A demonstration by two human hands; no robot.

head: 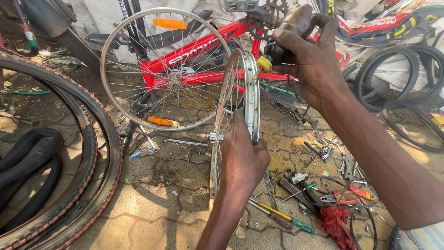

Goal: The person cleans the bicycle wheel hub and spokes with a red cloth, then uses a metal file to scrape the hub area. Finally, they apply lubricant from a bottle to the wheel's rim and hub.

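My left hand (241,155) grips the rim of a bare spoked bicycle wheel (252,95) that stands upright and edge-on in front of me. My right hand (307,58) holds a screwdriver by its dark and yellow handle (268,59), the tip pressed against the top of that rim. Behind the wheel lies an upside-down red bicycle frame (194,51) with a second silver wheel (169,69) mounted on it, carrying orange reflectors.
Two tyres (88,139) and a black inner tube (32,157) lie at the left. Several tools, a green-handled screwdriver (286,217) and a red rag (335,222) are scattered on the paved ground at the right. More tyres (407,78) lean at the far right.
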